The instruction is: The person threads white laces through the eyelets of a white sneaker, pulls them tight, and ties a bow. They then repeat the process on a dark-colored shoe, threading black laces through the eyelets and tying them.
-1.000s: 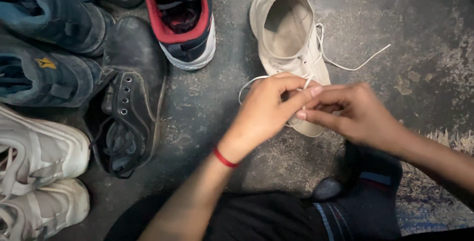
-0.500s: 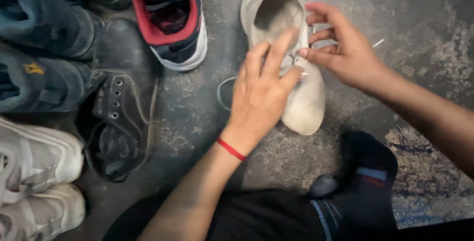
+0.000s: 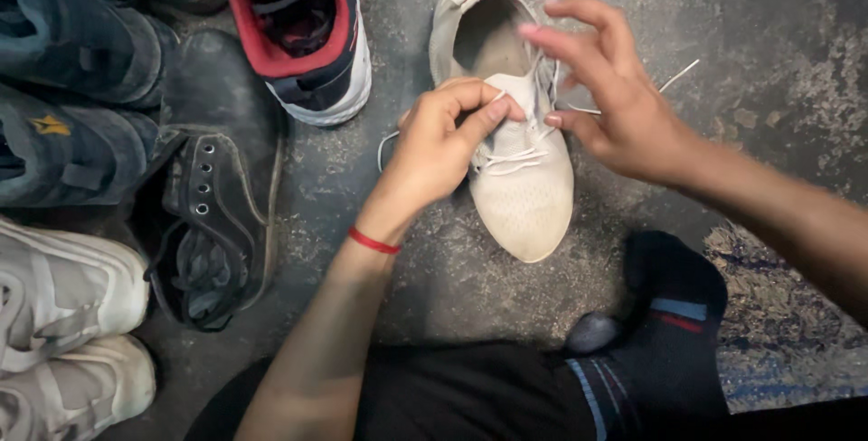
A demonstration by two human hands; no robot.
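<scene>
Head view: cream sneaker lies on the grey concrete floor, toe toward the person, between both hands. Left hand has fingers pinched narrow on a white lace at the tongue. Right hand hovers above, fingers spread wide, holding nothing that I can make out. Risk, judged: the pinch is thin, so the lace could slip free; the loose end could snag. Sneaker looks soft, knit, scuffed, opening empty. Dark shoes lie well apart.
</scene>
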